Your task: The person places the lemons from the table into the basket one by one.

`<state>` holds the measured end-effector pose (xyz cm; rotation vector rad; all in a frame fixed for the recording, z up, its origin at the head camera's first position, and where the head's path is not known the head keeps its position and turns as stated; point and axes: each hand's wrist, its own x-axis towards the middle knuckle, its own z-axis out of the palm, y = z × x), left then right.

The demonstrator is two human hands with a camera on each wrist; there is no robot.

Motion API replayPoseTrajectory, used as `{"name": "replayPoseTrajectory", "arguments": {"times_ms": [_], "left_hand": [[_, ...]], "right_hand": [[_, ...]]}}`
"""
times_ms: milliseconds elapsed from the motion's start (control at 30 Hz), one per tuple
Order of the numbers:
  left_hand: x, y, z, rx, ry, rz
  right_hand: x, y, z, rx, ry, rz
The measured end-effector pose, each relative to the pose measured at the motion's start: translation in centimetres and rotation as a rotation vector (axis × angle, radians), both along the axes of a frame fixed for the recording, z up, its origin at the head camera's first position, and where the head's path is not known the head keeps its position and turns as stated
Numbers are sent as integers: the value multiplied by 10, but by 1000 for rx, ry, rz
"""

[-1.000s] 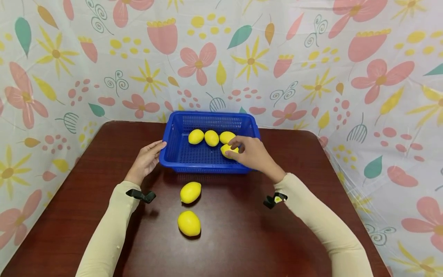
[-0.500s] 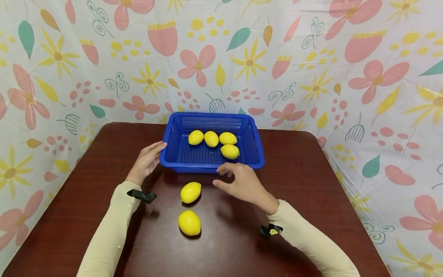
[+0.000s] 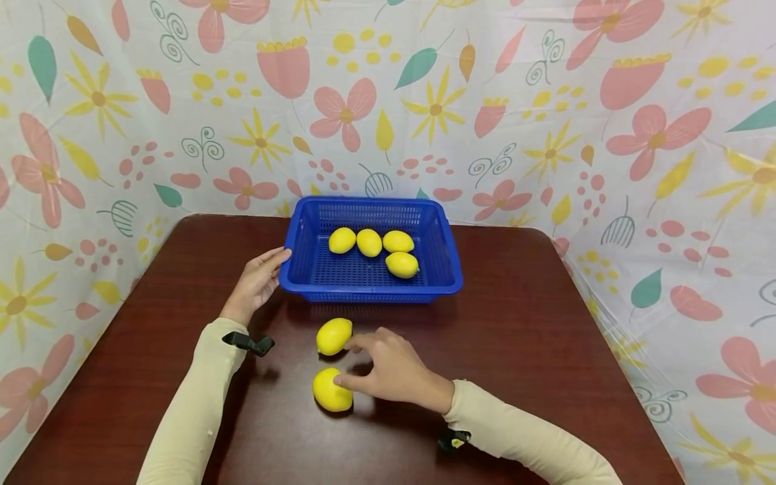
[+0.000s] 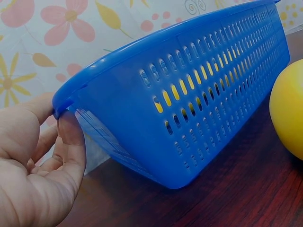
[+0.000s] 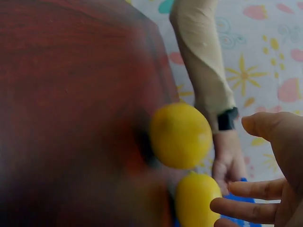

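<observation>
The right hand [image 3: 391,369], at the front-right lemon [image 3: 402,265] inside the blue basket [image 3: 370,289] a second ago, is now out over the surface [image 3: 515,296], nearer the person; that lemon lies uncovered, in full view. The hand's fingertips now reach beside the farther loose lemon [image 3: 333,336]; its thumb overlaps the nearer loose lemon [image 3: 330,396], contact unclear; its sleeve [image 3: 521,434] sits lower too.

In the head view, the right hand [image 3: 394,372] masks part of the nearer loose lemon [image 3: 327,396] with its thumb; contact is unclear. Both wrist views crop the farther loose lemon [image 3: 334,337]. Seen from the left wrist, the blue slotted basket [image 4: 120,118] mostly hides the lemons inside [image 3: 369,243]. The right wrist's tabletop [image 5: 71,85] blurs.
</observation>
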<state>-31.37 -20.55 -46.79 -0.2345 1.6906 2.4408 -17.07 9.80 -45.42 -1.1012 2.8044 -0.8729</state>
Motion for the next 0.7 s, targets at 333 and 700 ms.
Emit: {"name": "replayPoseTrajectory", "arguments": {"times_ms": [333,700], "left_hand": [[1,-1,0,-20,7,-10],[1,-1,-1,-9,5,-3]], "right_hand": [[15,-17,-14,101,-18,4],[17,-23,-22,149,-9,0]]}}
